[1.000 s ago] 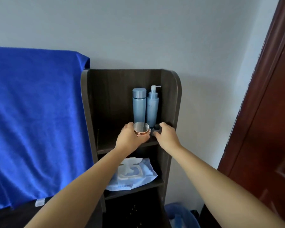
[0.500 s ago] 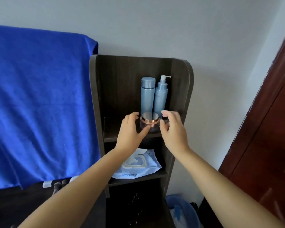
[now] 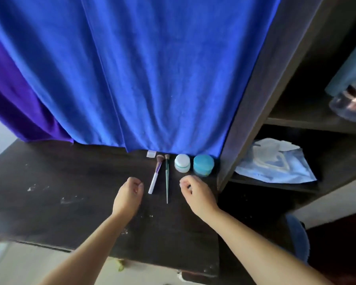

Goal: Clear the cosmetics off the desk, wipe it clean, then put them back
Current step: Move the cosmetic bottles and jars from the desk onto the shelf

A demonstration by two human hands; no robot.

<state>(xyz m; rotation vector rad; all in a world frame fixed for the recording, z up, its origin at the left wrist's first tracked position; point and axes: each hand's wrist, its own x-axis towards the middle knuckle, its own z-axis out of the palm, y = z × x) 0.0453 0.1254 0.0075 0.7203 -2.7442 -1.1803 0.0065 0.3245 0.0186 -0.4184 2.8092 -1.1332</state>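
On the dark desk (image 3: 70, 192), near its back right corner, lie two makeup brushes: one with a white and purple handle (image 3: 155, 177) and a thin teal one (image 3: 167, 179). Right of them stand a white jar (image 3: 182, 163) and a blue jar (image 3: 203, 164). My left hand (image 3: 128, 195) hovers just left of the brushes, fingers loosely curled, holding nothing. My right hand (image 3: 197, 193) hangs just right of the teal brush, in front of the jars, fingers curled and empty.
A blue cloth (image 3: 142, 68) hangs behind the desk down to its back edge. A dark shelf unit (image 3: 261, 112) stands at the right, with a blue wipes pack (image 3: 275, 161) on a lower shelf and a rose-lidded jar (image 3: 351, 105) higher up.
Both hands let go of the jar and small bottle on the shelf and dropped down to the desk. My view swung down and left from the shelf to the desk top.
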